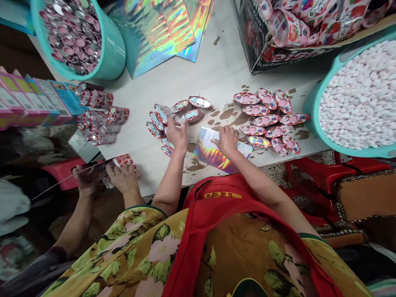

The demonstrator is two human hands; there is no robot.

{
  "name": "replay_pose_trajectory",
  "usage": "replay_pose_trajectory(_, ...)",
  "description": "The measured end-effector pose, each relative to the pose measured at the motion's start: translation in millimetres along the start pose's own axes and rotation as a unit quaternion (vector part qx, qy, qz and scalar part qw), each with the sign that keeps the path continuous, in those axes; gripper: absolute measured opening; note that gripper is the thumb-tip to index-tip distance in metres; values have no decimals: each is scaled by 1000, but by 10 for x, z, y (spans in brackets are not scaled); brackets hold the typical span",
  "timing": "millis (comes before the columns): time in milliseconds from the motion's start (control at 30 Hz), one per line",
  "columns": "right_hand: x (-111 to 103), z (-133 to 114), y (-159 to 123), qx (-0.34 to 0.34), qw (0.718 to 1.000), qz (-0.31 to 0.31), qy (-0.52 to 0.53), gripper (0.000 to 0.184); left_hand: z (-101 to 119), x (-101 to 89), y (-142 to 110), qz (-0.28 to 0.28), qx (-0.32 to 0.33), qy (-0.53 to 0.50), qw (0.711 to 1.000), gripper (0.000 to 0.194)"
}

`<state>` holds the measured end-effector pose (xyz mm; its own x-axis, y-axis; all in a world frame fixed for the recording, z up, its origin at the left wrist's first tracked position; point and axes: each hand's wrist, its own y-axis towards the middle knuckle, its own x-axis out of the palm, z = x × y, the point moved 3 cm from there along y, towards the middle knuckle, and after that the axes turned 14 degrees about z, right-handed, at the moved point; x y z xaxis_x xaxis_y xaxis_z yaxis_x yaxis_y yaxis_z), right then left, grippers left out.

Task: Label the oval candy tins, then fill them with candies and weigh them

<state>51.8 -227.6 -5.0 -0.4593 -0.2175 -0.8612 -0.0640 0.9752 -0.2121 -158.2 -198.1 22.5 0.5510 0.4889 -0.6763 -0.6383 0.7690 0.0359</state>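
My left hand (177,135) reaches among small pink-and-red printed packets with silver tops, its thumb and fingers apart. The nearest silver-topped packet (191,116) stands just beyond the thumb; contact is unclear. More silver-topped packets (155,120) cluster at the fingers' left. My right hand (228,140) lies on a shiny rainbow-foil sheet (206,150), thumb stretched out to the left and nothing visible in its grasp. To its right stand several similar packets (266,120) with pink discs in their tops.
A teal tub (114,53) holds pink and silver discs; another (315,111) holds white pieces. Foil sheets (154,33) lie at the back, near a carton (256,53) of packets. At left, a co-worker's hands (123,181) work beside piled packets (103,123). Red stools (312,181) stand at right.
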Motion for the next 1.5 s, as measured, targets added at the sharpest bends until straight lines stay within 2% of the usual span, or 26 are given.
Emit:
replay_pose_trajectory(67,135,-11,90,-10,1000,5,-17,37,-22,6,-144,-14,82,35,996,20)
replay_pose_trajectory(100,177,-8,125,-16,1000,3,-20,35,-39,58,-225,-45,119,48,991,19)
replay_pose_trajectory(200,213,16,175,-25,999,1,-25,32,-131,288,-403,-198,200,59,958,22)
replay_pose_trajectory(300,196,26,169,-27,999,4,-33,33,-241,402,-393,-259,244,66,932,27)
replay_pose_trajectory(400,191,23,162,-25,999,9,-36,33,-334,353,-339,-284,270,81,917,24)
replay_pose_trajectory(567,207,25,172,-19,999,5,-35,32,-439,79,-397,-321,281,60,903,9)
replay_pose_trajectory(667,215,28,173,-19,999,2,-33,32,-442,-84,-471,-328,235,-1,915,10)
replay_pose_trajectory(733,219,26,174,-19,999,2,-33,32,-404,-181,-501,-296,174,-25,939,13)
replay_pose_trajectory(800,216,19,180,-20,999,2,-34,33,-322,-282,-503,-219,102,-55,969,13)
replay_pose_trajectory(867,199,10,185,-20,999,2,-33,33,-217,-381,-482,-119,16,-111,987,16)
replay_pose_trajectory(900,183,7,183,-18,999,2,-30,33,-163,-418,-470,-79,-30,-140,987,19)
replay_pose_trajectory(967,133,1,160,-10,1000,6,-2,30,-51,-448,-453,-46,-112,-184,976,26)
replay_pose_trajectory(1067,29,-18,59,10,986,13,168,28,134,-418,-462,-63,-164,-217,960,30)
replay_pose_trajectory(1100,-3,-22,8,26,967,4,254,31,194,-394,-483,-71,-169,-225,957,31)
replay_pose_trajectory(1167,-62,-12,-105,73,908,-29,412,39,302,-322,-562,-89,-180,-237,950,33)
replay_pose_trajectory(1233,-135,46,-210,120,857,-48,498,45,391,-211,-690,-117,-201,-251,940,35)
replay_pose_trajectory(1267,-183,102,-252,137,845,-45,515,45,428,-141,-766,-133,-213,-259,933,36)
replay_pose_trajectory(1333,-302,272,-312,158,843,-23,514,47,491,21,-921,-167,-235,-267,920,35)
replay_pose_trajectory(1400,-439,496,-330,167,859,-2,484,45,553,210,-1045,-192,-243,-252,917,31)
replay_pose_trajectory(1500,-672,845,-221,172,893,40,415,35,706,534,-1090,-199,-192,-207,939,20)
